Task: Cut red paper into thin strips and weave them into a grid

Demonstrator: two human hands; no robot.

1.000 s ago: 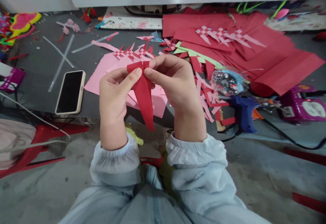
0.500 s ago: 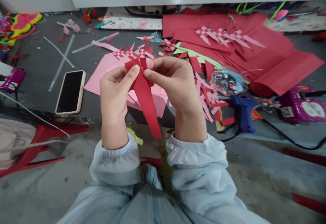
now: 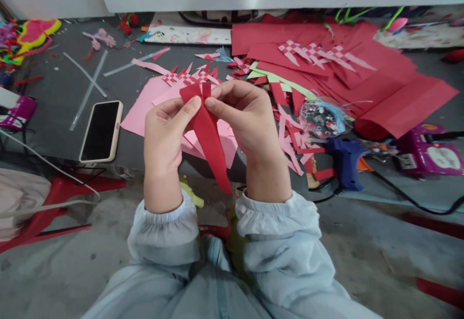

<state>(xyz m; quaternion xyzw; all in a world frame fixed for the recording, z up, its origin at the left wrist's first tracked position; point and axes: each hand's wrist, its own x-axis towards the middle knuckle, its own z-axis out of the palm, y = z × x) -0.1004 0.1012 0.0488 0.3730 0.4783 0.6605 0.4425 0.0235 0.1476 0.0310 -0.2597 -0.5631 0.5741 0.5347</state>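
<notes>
A long red paper strip (image 3: 212,147) hangs from between my hands, its pointed lower end reaching past the table edge. My left hand (image 3: 165,135) pinches its upper part between thumb and fingers. On the other side, my right hand (image 3: 246,116) is closed on the strip's top, thumb beside the left thumb. Short red ends stick up above the thumbs. Pink paper sheets (image 3: 141,104) lie on the table behind and below the hands. Just beyond them are woven red-and-pink checkered paper pieces (image 3: 184,76). My fingertips behind the paper are hidden.
A phone (image 3: 101,131) lies at left near clear glue sticks (image 3: 89,89). At right are a stack of red paper sheets (image 3: 384,75), paper scraps (image 3: 290,140), a bag of small beads (image 3: 321,118), a blue glue gun (image 3: 346,162) with its cord, and a purple box (image 3: 427,152).
The strip's lower part has bent slightly and its tip has risen a little. Both hands keep their pinch on it, almost in the same place.
</notes>
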